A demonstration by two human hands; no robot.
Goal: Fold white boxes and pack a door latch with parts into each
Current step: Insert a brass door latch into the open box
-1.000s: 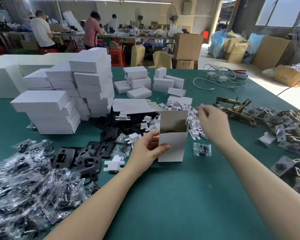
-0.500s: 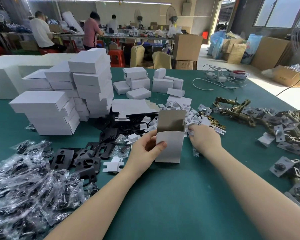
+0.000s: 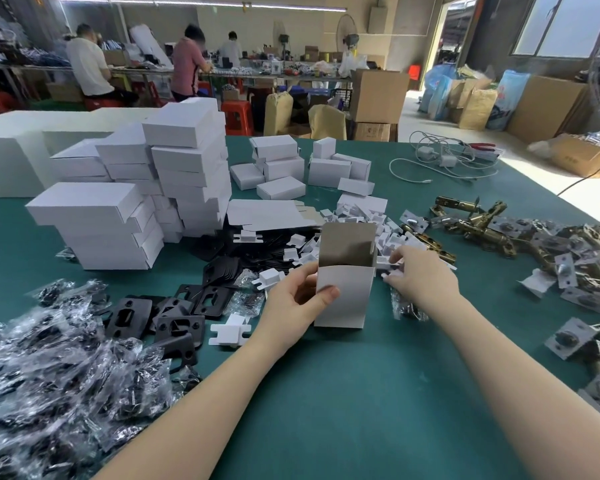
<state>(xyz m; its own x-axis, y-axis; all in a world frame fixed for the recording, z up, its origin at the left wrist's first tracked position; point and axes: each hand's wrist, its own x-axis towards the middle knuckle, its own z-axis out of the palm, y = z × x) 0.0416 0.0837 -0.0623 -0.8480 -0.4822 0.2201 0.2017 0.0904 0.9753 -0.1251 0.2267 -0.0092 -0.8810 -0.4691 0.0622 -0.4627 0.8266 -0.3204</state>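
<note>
A wide green counter [image 3: 343, 393] fills the near room; beyond it people work at long benches among cardboard cartons [image 3: 381, 95] and red stools; stacks of folded white boxes [image 3: 184, 174] rise at the far left, crinkled plastic bags of black parts [image 3: 49, 375] heap at the near left beside black strike plates [image 3: 174, 320], and brass door latches [image 3: 478, 223] sprawl to the right; the left hand [image 3: 291, 303] holds an upright open white box [image 3: 343, 296] near the counter's middle, thumb across its front, fingers behind, a firm narrow grip; the right hand [image 3: 426, 282] reaches just right of the box into a pile of small white card inserts [image 3: 388, 244], its fingertips curled and pinching one.
</note>
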